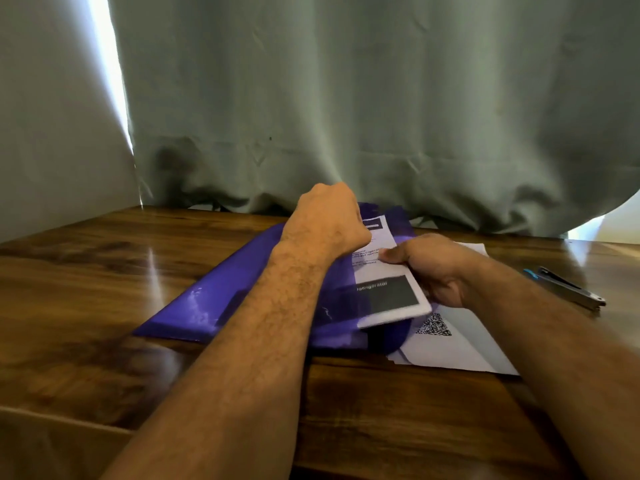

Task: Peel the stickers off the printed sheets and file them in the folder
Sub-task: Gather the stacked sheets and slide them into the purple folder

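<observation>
**Both hands on the printed sheet over the purple folder**

Here we are at the wooden table [104, 271], and the action sits just right of centre. The purple folder [221, 296] lies flat, running from about eight o'clock up toward one o'clock. The left hand [329, 220] reaches across it to the far end, fingers curled under into a fist – it appears to be gripping the top of the printed sheet [381, 271], though the fingertips are hidden behind the knuckles, so the exact hold cannot be told.

The right hand [433, 268] comes in from three o'clock and has that same sheet pinched along its right edge, thumb on top across the printed lines, fingers curled underneath. The sheet shows black text, a small dark block near its top, and a big dark rectangle [388, 294] with pale lettering near its lower end. Its left part lies under the translucent purple cover, while its lower corner lifts clear at about five o'clock of the folder.

Beneath the right hand, more white sheets [460, 348] lie spread on the table, one showing a QR code [434, 325]. Out at three o'clock – well apart from the papers – rests a metal tool with a blue end [564, 285]. A grey-green curtain [346, 98] hangs at twelve o'clock behind the table.
</observation>
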The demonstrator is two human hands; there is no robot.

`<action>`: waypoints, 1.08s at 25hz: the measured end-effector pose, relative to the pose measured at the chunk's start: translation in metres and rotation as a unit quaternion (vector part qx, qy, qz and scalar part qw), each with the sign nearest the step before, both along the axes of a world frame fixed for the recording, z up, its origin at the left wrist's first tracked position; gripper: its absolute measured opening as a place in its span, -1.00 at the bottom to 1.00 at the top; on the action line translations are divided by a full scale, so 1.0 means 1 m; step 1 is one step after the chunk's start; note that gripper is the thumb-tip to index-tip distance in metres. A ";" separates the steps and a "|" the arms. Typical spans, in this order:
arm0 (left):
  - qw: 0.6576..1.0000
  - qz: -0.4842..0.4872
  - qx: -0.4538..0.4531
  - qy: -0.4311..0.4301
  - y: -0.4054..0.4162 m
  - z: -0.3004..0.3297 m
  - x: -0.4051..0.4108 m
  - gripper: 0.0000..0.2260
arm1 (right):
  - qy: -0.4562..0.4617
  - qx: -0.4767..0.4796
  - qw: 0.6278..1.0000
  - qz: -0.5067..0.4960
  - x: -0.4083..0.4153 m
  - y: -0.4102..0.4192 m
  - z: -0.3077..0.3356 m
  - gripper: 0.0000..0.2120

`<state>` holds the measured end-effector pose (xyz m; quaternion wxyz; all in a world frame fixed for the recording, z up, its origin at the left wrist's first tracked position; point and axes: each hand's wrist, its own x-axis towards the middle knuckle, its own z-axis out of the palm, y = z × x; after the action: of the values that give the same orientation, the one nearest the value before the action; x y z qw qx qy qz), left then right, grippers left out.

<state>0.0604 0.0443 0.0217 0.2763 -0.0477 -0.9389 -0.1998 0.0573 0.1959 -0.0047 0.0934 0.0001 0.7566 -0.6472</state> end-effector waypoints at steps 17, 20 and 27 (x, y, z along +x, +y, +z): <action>0.999 -0.010 0.016 0.031 0.011 -0.005 -0.004 -0.75 | -0.003 -0.056 0.992 0.115 0.012 -0.007 0.003 -0.80; 0.999 -0.008 0.014 0.042 0.011 -0.008 -0.007 -0.80 | -0.007 -0.017 0.992 0.127 0.015 -0.016 -0.003 -0.76; 0.999 -0.013 0.024 0.039 0.012 -0.007 -0.005 -0.77 | -0.016 -0.005 0.995 0.100 0.003 -0.007 0.000 -0.80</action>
<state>0.0549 0.0564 0.0142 0.3108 -0.0611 -0.9216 -0.2244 0.0599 0.1886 -0.0044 0.1699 -0.0655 0.7480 -0.6382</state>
